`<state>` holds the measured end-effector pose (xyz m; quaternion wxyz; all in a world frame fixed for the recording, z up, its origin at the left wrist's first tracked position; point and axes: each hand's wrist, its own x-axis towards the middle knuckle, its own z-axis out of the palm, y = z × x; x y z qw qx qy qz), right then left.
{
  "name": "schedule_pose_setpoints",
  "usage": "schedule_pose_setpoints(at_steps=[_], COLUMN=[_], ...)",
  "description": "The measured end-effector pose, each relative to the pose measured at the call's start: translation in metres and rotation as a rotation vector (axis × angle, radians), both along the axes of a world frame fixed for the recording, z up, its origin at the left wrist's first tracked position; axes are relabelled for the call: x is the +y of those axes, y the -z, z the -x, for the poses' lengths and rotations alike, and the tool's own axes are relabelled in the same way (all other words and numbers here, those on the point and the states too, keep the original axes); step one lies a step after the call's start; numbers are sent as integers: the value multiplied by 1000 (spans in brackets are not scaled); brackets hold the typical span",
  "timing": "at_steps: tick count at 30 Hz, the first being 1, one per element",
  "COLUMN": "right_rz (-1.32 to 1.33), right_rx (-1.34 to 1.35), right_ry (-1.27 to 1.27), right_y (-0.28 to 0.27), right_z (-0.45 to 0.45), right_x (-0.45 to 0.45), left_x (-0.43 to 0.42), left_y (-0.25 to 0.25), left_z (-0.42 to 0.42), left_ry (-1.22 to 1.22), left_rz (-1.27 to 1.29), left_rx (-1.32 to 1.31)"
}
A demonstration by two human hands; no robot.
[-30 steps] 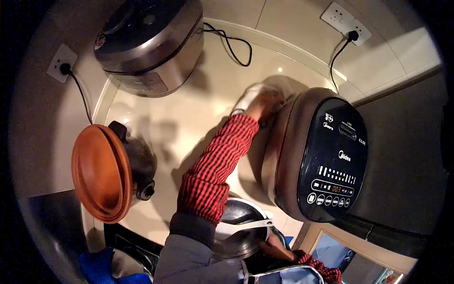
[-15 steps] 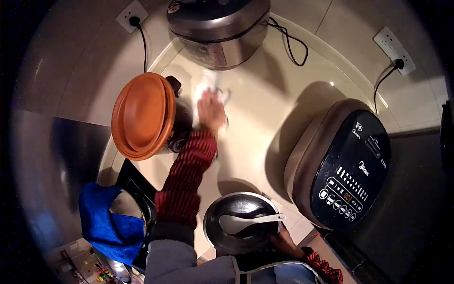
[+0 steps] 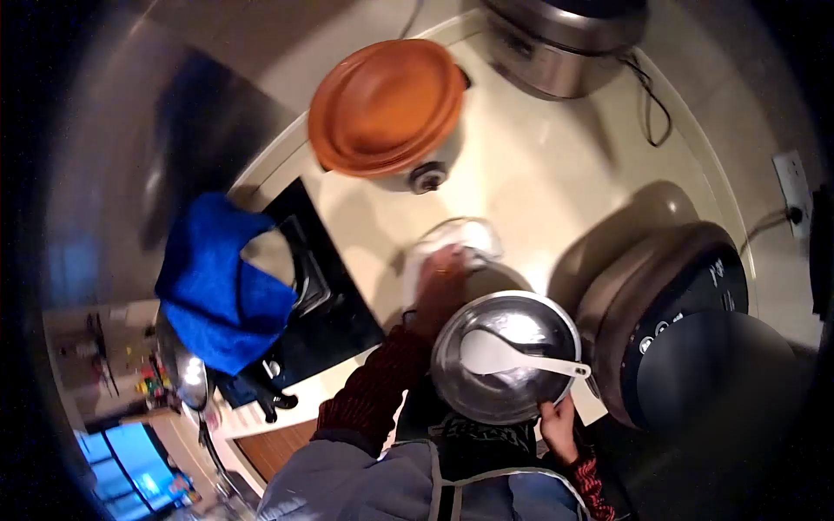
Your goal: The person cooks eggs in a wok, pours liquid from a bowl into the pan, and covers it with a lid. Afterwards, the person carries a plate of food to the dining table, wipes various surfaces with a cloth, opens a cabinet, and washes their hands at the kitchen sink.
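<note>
My left hand (image 3: 445, 271) presses on a crumpled white cloth (image 3: 473, 233) on the cream countertop, its fingers closed over it and partly blurred. A shiny metal bowl (image 3: 452, 392) is tilted close to my body. The rim of that bowl is gripped by my right hand (image 3: 559, 425), with the thumb at its near edge. Inside the bowl lies a white rice paddle (image 3: 497, 354), its handle reaching over the right rim.
An orange-lidded pot (image 3: 387, 108) stands at the upper left of the counter (image 3: 539, 187). One rice cooker (image 3: 556, 52) sits at the back, another cooker (image 3: 621, 300) at the right. A blue towel (image 3: 221, 291) drapes over a pot on the black stove (image 3: 334, 317).
The view has swung leftward. My left hand has drawn the white cloth back from near the rear cooker toward my body. My right hand keeps hold of the bowl.
</note>
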<state>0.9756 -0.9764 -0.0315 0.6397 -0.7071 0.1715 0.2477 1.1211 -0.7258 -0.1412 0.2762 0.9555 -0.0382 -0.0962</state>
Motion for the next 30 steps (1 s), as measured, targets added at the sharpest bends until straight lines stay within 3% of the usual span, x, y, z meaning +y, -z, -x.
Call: schedule_pose_setpoints(at_steps=[1,2,3,9,11,12,14,17,21,25,28,30], right_rz=[17,-22,-24,61,16,-46,-78,-5,-49,-76,-28,-63], right_rx=[0,-45,-47,-131,-13,154,107,69,129,5,13,14], right_ry=[-39,-20,-47,-44,-22,99,117,65,102,12,0,-27], right_y=[5,16,16,30,46,25,31,42,49,67,76,84], right_z=[-1,-1,-2,-13,-18,-38,-56,-72,-89,-98,-104,-106], right_x=[-4,-4,-2,20,21,43,54,58,69,70,70,68], left_x=[22,32,65,167,175,176,179,166,85,10,0,24], left_y=[-3,-3,10,41,43,42,30,48,34,1,-15,-8], left_z=[16,21,15,-118,-121,-111,-105,-67,21,118,169,188], left_ry=[-125,-671,-397,-590,-548,-559,-795,-741,-671,-584,-670,-717], left_rz=[-211,557,-369,-329,-297,-297,-422,-589,-438,-292,-308,-384], left_rx=[-499,-194,-499,-389,-481,-462,-728,-724,-580,-370,-283,-361])
